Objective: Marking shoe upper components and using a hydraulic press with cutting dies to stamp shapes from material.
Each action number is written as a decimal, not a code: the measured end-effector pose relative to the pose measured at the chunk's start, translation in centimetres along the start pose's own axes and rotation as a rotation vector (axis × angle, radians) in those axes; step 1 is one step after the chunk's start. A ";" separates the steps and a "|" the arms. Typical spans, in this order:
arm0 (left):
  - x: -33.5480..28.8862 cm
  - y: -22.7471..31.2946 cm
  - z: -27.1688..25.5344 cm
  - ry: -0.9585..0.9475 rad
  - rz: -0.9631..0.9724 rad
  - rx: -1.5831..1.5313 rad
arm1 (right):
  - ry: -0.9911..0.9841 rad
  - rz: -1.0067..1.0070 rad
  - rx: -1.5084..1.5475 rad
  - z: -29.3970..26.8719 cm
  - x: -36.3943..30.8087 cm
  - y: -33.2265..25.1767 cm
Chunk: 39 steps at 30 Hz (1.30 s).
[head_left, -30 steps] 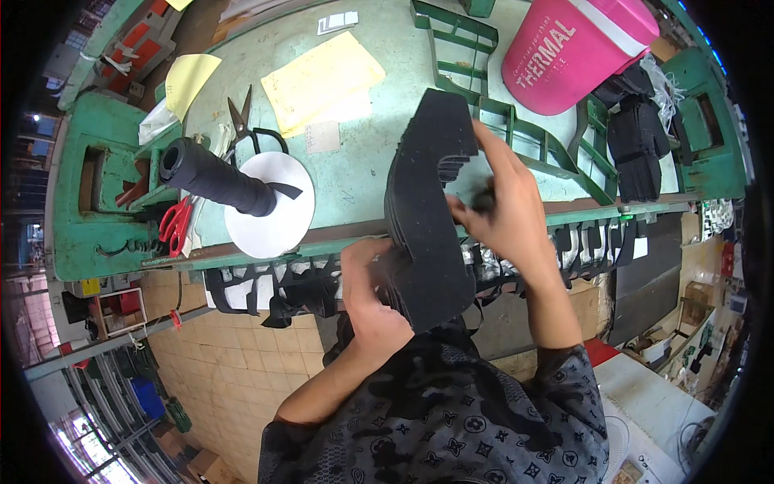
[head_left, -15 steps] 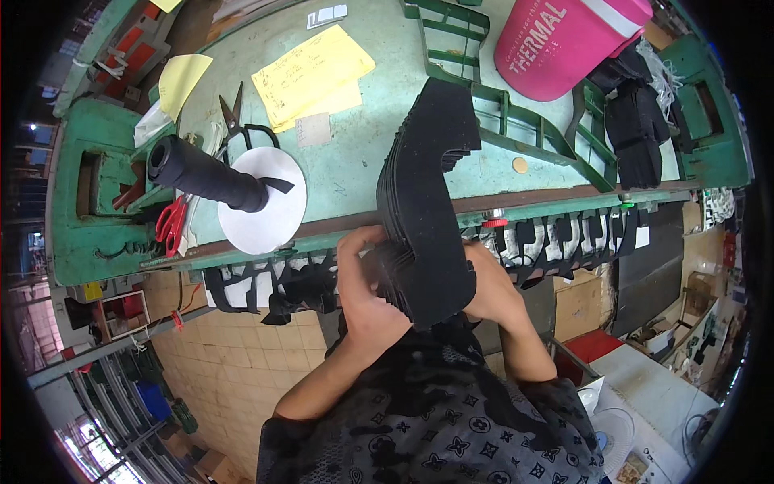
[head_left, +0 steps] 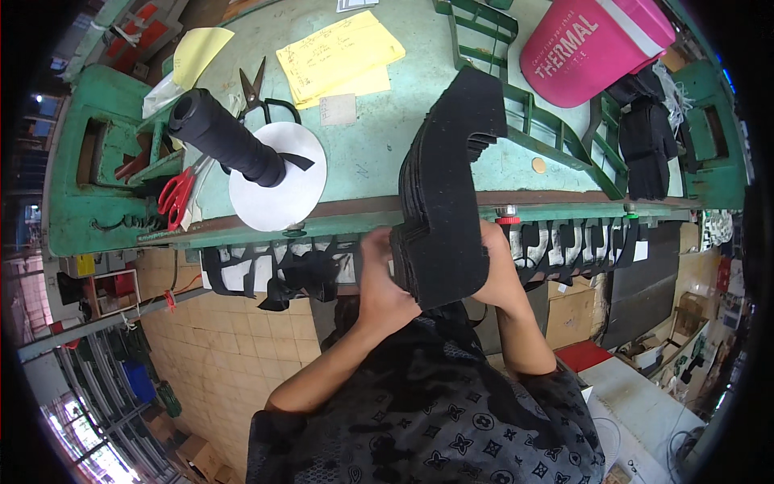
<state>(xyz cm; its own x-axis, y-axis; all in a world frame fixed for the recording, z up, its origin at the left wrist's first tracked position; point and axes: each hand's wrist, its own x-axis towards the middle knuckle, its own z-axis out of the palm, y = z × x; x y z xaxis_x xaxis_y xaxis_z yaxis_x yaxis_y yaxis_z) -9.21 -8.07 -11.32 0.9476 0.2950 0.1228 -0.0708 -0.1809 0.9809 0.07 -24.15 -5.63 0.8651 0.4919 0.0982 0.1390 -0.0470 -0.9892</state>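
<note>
A thick stack of black cut pieces point(head_left: 450, 194), curved and notched like shoe-part panels, stands tilted between my hands, its upper end over the green table. My left hand point(head_left: 382, 282) is closed on the stack's lower left edge, thumb and fingers against the layers. On its right side my right hand point(head_left: 501, 262) grips the lower edge, with part of its fingers hidden behind the stack. Left of the stack, a roll of black strip point(head_left: 230, 137) rises from a white disc point(head_left: 278, 194) on the table.
Dark scissors point(head_left: 256, 93) and red-handled scissors point(head_left: 179, 194) lie at the left. Yellow papers point(head_left: 339, 52) rest at the back. Green metal cutting frames point(head_left: 548, 133), a pink container point(head_left: 592, 52) and more black stacks point(head_left: 647, 149) occupy the right. Black pieces point(head_left: 306, 270) hang along the table's front edge.
The table and its contents appear shifted slightly right and up in view. Both hands keep hold of the black stack, which sits a little farther right in the picture.
</note>
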 end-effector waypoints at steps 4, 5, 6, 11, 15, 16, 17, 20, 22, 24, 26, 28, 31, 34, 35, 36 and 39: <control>0.7 -1.1 0.4 -0.513 -0.085 0.042 | 0.027 -0.081 0.150 0.4 -0.1 0.6; 0.4 -2.2 0.5 -0.571 -0.070 0.002 | 0.022 -0.081 0.151 0.4 -0.2 0.5; 0.4 -2.7 0.6 -0.630 -0.052 -0.039 | 0.010 -0.016 0.121 0.1 -0.3 0.4; 2.1 -1.8 -2.4 -0.787 -0.173 -0.152 | 0.013 0.039 -0.044 -0.6 -0.3 -0.6; 5.1 2.0 -5.8 -0.672 -0.258 -0.031 | -0.121 -0.116 -0.383 -2.0 0.6 -2.5; 5.6 2.9 -6.2 -0.634 -0.447 0.066 | -0.180 -0.150 -0.411 -2.4 0.6 -2.7; 5.8 3.2 -6.0 -0.516 -0.283 0.137 | -0.177 -0.151 -0.411 -2.7 0.6 -3.1; 7.1 6.7 -5.8 -0.437 -0.318 0.323 | -0.211 -0.155 -0.459 -3.7 1.2 -4.9; 6.4 5.8 -5.3 -0.363 -0.190 0.323 | -0.221 -0.147 -0.507 -4.1 1.6 -6.1; 6.1 5.7 -4.8 -0.231 0.028 0.368 | -0.054 -0.287 -0.541 -3.4 2.2 -7.6; 6.2 7.3 -4.8 -0.280 0.040 0.426 | -0.231 -0.145 -0.663 -4.1 2.5 -9.6; 6.2 8.9 -4.6 -0.197 -0.427 0.151 | -0.296 -0.086 -0.718 -4.2 3.0 -10.7; 5.7 9.5 -4.8 -0.132 -0.482 0.015 | -0.363 -0.045 -0.759 -4.4 4.0 -11.0; 6.1 9.7 -5.7 0.026 -0.201 0.069 | -0.382 -0.085 -0.755 -5.0 5.0 -11.0; 6.1 10.4 -5.5 0.072 -0.125 0.021 | -0.400 -0.107 -0.766 -5.1 5.3 -11.0; 6.3 12.1 -5.2 0.119 -0.051 -0.027 | -0.400 -0.108 -0.767 -5.2 5.4 -11.0; 6.9 14.4 -4.3 0.044 0.316 0.106 | -0.472 -0.067 -0.779 -4.7 5.9 -11.7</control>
<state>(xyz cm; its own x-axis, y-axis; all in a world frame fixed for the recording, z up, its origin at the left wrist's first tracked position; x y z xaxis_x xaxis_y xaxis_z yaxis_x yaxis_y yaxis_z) -5.01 -4.60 4.27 0.8695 0.2482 0.4270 -0.3240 -0.3659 0.8724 5.81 -24.84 6.99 0.5806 0.8111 -0.0713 0.6163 -0.4950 -0.6125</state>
